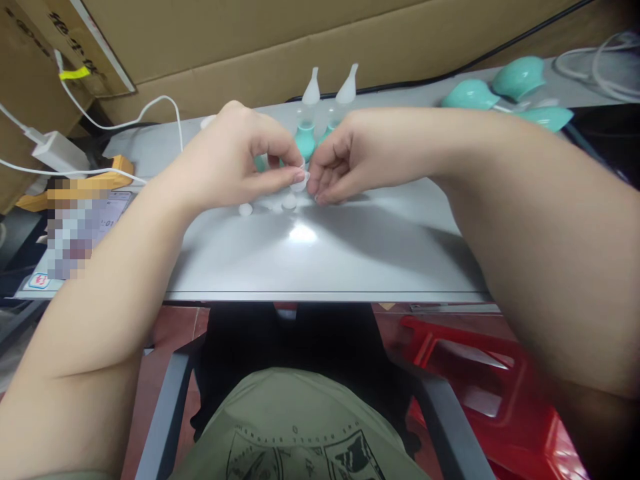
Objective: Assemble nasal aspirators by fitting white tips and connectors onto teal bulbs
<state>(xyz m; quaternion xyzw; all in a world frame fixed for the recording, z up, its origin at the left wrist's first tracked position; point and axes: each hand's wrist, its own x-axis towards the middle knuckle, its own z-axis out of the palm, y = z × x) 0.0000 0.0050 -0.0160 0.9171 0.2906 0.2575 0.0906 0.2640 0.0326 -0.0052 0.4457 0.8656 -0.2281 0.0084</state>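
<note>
Between the thumb and forefinger of my left hand (250,157) is a small translucent plastic cap (300,181). My right hand (345,160) is close beside it, with fingers curled and thumb tip near the fingertips; whatever they hold, if anything, is too small to make out. Just below the left fingers, a small white domed piece (289,201) sits on the table, and a white round piece (245,209) lies further left. Behind the hands stand two teal-based nasal aspirators (306,130) with clear bodies and white tapered tips (311,90), partly hidden by my right hand.
Teal bulbs (470,95) lie at the back right of the grey table (320,267), near a coiled white cable (600,73). On the left are a phone (107,213), a yellow-orange object (120,170) and a white charger (60,153). A red stool (525,373) stands below.
</note>
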